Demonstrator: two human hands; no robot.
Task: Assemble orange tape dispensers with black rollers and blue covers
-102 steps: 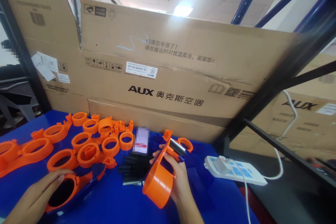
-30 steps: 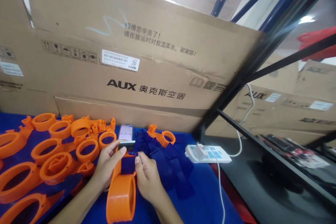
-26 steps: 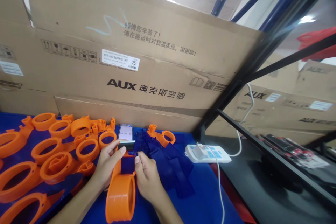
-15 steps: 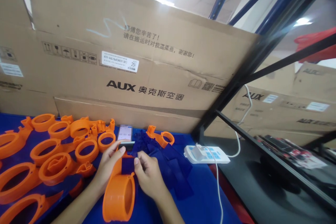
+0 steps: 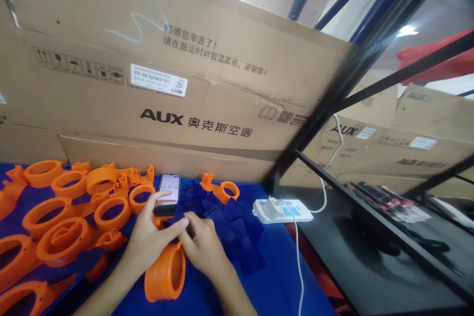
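My left hand [image 5: 153,229] is wrapped about the handle end of an orange tape dispenser [image 5: 165,271], its thumb reaching across to my right fingertips. The dispenser's round ring hangs toward me, below both hands. A black strip [image 5: 165,210] shows at the far end of the dispenser, beside my left index finger. My right hand [image 5: 205,242] is closed in a pinch close to the dispenser's right side; what lies between its fingers is hidden. Just beyond the hands, a phone [image 5: 170,185] with a timer on its screen leans near the carton.
Several more orange dispensers [image 5: 111,212] cover the left of the blue tabletop [image 5: 285,276]. Dark blue flat pieces [image 5: 233,227] lie heaped right of my hands, with one orange dispenser [image 5: 224,190] behind them. A white power strip [image 5: 283,211] with cables stands right. A large carton [image 5: 207,89] closes off the back.
My left thumb has moved off the black strip, down to my right fingertips. More of the phone now shows. The whole view has shifted slightly.
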